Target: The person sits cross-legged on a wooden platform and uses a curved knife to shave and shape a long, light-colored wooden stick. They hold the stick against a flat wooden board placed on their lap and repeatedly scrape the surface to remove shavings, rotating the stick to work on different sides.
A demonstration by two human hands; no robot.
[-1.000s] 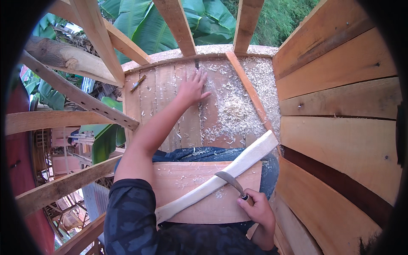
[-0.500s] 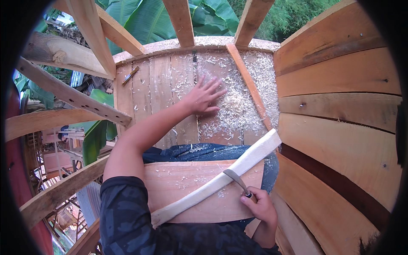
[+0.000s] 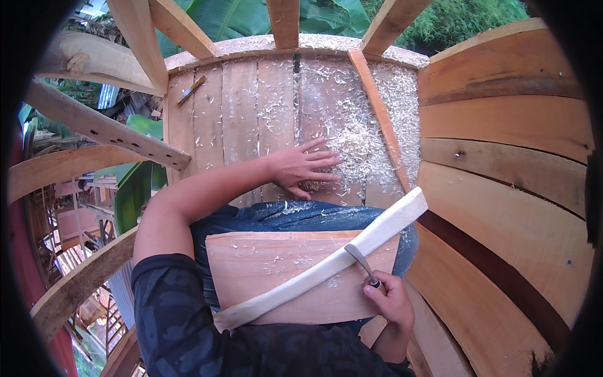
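Note:
My left hand [image 3: 306, 168] reaches out over the plank floor, fingers spread, at the left side of a heap of pale wood shavings [image 3: 358, 147]. In my right hand [image 3: 391, 300] is the handle of a carving knife with a curved, hooked blade [image 3: 359, 259]. The blade rests over a long, pale, slightly bent piece of carved wood [image 3: 320, 267]. That piece lies aslant on a flat wooden board [image 3: 276, 248] across my lap, its far end sticking out past the board at the right. A few shavings are scattered on the board and on my trousers [image 3: 276, 217].
A narrow orange wooden strip [image 3: 380, 116] lies among the shavings. Near the far left corner is a small yellow-brown tool or stick [image 3: 191, 90]. Plank siding [image 3: 502, 157] rises at the right; open timber posts [image 3: 107, 129] stand at the left, with a drop beyond.
My left hand has drawn nearer to me across the floor, beside the shavings. The knife stays in my right hand over the carved wood. The view has shifted slightly.

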